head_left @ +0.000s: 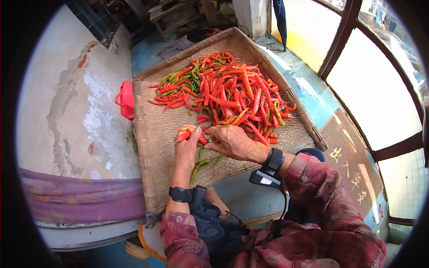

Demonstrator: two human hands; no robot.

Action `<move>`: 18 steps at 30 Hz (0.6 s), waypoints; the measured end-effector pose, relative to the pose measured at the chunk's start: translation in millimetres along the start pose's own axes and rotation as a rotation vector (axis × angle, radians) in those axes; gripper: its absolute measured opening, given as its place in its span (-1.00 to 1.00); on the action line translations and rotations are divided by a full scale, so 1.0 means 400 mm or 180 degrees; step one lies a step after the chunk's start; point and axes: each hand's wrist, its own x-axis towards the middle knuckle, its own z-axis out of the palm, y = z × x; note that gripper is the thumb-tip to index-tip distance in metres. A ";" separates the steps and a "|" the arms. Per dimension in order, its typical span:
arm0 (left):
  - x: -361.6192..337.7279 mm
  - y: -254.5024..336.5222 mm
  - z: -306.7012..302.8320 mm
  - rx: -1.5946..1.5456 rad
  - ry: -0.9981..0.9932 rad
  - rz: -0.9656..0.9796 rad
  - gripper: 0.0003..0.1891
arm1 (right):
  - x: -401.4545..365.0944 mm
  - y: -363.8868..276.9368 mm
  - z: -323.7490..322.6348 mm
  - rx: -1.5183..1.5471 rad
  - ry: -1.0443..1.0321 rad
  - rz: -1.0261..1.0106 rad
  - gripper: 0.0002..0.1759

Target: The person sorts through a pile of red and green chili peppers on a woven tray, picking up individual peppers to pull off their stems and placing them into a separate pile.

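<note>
A large heap of red chili peppers [232,91], with some green and orange ones mixed in, lies on a woven tray [161,129]. Over the tray's near part, my left hand [187,149] is closed around a few red chili peppers [182,136], whose ends stick out past the fingers. My right hand [234,143] is beside it, thumb and fingers pinched together close to the left hand's peppers. Whatever lies in that pinch is hidden. Several green chili peppers [199,166] rest on the tray just below and between my hands.
A red bag [126,100] stands against the tray's left side. Purple cloth [85,196] hangs along the left wall. Windows [375,85] run along the right, above a brown mat [351,156] with characters. A dark folded umbrella [280,20] hangs at the back.
</note>
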 end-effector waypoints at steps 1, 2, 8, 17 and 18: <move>-0.001 0.002 0.009 -0.0042 -0.0097 -0.0047 -0.72 | 0.006 -0.006 0.004 -0.0122 -0.0203 0.0152 -0.68; -0.003 0.004 0.015 -0.0082 -0.0192 -0.0104 -0.70 | 0.008 -0.012 0.008 -0.0159 -0.0177 0.0246 -0.71; -0.005 0.027 0.005 -0.0657 -0.0447 -0.0307 -0.65 | 0.017 0.013 0.006 -0.0222 -0.0106 0.0038 -0.79; 0.013 0.023 -0.039 0.0086 -0.0007 -0.0181 -0.68 | 0.043 0.024 -0.088 -0.0283 0.0387 0.0200 -0.76; 0.016 0.023 -0.043 -0.0096 0.0052 -0.0282 -0.75 | 0.049 0.032 -0.123 -0.0372 0.0388 0.0442 -0.74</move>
